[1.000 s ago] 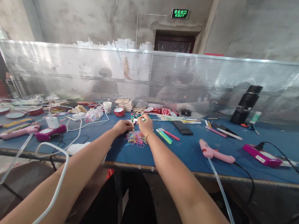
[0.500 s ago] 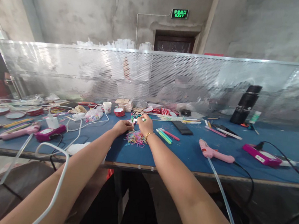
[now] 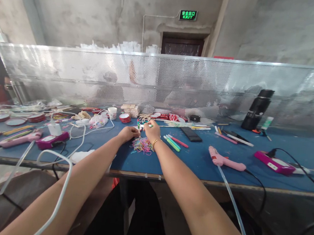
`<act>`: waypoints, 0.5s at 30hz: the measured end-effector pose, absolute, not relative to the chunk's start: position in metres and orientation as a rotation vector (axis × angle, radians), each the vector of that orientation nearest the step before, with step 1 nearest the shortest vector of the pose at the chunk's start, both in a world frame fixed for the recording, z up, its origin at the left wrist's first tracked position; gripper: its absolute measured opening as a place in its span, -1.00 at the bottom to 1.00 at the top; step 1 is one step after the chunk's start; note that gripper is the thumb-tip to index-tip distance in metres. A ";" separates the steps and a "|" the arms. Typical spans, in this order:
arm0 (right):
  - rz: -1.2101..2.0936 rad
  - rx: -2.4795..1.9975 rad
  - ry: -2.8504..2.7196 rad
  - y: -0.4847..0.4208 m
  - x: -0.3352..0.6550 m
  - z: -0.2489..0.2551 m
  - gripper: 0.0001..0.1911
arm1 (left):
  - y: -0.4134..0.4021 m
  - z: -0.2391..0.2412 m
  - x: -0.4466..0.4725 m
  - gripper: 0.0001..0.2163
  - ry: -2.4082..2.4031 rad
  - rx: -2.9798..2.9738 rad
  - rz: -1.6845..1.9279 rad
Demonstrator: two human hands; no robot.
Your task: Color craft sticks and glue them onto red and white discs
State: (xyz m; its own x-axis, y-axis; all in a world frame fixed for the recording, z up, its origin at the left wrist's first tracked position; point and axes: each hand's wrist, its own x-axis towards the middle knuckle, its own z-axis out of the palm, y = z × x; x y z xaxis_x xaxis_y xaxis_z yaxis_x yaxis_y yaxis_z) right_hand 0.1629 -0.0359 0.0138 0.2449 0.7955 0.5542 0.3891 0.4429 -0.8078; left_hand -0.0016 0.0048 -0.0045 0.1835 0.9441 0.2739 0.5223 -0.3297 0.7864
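Observation:
My left hand [image 3: 130, 133] pinches the lower end of a small narrow stick [image 3: 138, 124], held upright with green and red at its upper part. My right hand [image 3: 152, 132] is closed round a white and green marker pen [image 3: 151, 124], its tip pointing left at the stick. Whether the tip touches the stick is too small to tell. A tangled heap of colourful rubber bands [image 3: 142, 146] lies just below both hands. To the right rest several markers in green and pink-red [image 3: 174, 143].
A black phone-like slab [image 3: 191, 134] lies beyond the markers. Pink glue guns [image 3: 225, 160] [image 3: 21, 138] with cords flank the work area. A black bottle [image 3: 257, 109] stands far right, a paper cup [image 3: 112, 112] at back left. A perforated metal screen [image 3: 94, 77] borders the table.
Almost nothing differs. Both hands stay in place, with only a slight shift of the stick and pen between them.

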 end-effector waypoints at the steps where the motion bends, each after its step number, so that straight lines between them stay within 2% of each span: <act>1: 0.387 -1.153 -1.372 -0.036 0.163 0.014 -0.82 | 0.005 -0.005 -0.002 -0.79 1.370 1.933 1.036; 15: 0.396 -1.168 -1.385 -0.038 0.163 0.015 -0.84 | 0.003 -0.004 -0.001 -0.76 1.354 1.925 1.030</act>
